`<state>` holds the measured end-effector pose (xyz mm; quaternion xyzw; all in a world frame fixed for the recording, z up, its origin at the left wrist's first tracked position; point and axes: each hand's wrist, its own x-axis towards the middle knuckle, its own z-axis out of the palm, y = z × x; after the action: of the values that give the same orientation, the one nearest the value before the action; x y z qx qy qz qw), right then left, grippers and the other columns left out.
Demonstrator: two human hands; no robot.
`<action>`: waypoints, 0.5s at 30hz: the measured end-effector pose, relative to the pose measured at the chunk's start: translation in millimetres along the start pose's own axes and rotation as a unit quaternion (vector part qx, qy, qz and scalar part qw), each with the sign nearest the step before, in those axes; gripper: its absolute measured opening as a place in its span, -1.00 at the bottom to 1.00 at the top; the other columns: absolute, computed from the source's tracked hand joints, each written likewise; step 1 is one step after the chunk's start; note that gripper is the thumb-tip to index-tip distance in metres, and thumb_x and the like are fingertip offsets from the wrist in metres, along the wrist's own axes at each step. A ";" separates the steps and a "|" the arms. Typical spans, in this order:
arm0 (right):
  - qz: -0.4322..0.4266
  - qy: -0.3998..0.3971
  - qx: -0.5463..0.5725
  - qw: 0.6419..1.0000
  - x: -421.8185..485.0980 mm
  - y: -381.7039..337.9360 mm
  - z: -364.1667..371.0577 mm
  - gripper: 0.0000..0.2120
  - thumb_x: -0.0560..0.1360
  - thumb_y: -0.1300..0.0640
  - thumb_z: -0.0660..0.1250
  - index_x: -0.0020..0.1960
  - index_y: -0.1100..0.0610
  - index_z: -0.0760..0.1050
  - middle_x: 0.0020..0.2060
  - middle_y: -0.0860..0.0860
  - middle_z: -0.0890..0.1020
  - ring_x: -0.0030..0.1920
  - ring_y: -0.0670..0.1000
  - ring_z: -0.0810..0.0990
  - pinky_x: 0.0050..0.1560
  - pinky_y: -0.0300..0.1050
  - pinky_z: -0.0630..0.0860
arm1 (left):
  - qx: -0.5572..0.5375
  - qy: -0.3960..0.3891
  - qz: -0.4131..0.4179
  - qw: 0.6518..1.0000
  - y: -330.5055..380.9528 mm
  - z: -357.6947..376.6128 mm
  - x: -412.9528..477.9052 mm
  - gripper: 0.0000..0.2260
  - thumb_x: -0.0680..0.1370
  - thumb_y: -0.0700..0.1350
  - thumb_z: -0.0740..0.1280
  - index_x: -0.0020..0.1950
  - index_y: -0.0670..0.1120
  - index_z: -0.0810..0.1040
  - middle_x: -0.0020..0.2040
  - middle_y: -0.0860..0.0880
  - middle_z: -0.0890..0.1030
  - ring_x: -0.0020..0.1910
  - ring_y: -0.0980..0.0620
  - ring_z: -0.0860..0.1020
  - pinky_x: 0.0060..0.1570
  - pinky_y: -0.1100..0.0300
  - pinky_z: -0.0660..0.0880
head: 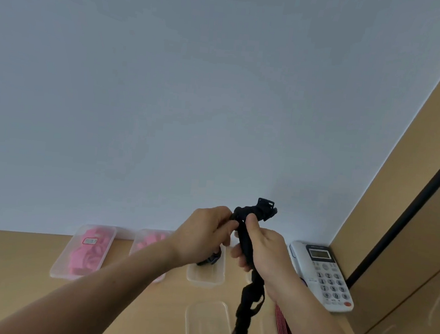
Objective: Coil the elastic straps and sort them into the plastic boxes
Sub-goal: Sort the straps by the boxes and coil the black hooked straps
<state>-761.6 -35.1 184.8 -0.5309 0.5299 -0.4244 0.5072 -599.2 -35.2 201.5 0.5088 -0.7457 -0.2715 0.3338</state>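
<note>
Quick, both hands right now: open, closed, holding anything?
Left hand: closed, pinching the bunched top of the black elastic strap with plastic buckle.
Right hand: closed around the same strap, just below the bunch.

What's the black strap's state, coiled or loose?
Partly coiled: black strap bunched between left hand and right hand, its tail hanging loose below.

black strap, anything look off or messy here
Nothing spilled or damaged. The black strap alone is untidy: gripped by the left hand and right hand, its tail hangs uncoiled past the front clear box.
</note>
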 end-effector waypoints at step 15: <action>-0.004 0.023 0.050 0.998 -0.2 -1.7 7.5 -0.53 0.55 -0.13 0.33 -0.41 0.11 0.33 -0.49 0.00 0.23 -0.50 -0.04 0.13 -0.51 -0.29 0.16 | 0.214 0.125 0.152 0.957 -18.2 18.3 1.2 -0.86 0.46 -0.23 0.42 0.00 -0.12 0.58 -0.19 0.00 0.63 -0.32 -0.01 0.59 -0.37 0.17 0.43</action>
<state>-754.0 -34.4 185.5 -0.4973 0.5170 -0.4644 0.5194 -603.2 -41.2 176.7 0.4790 -0.8071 0.0137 0.3450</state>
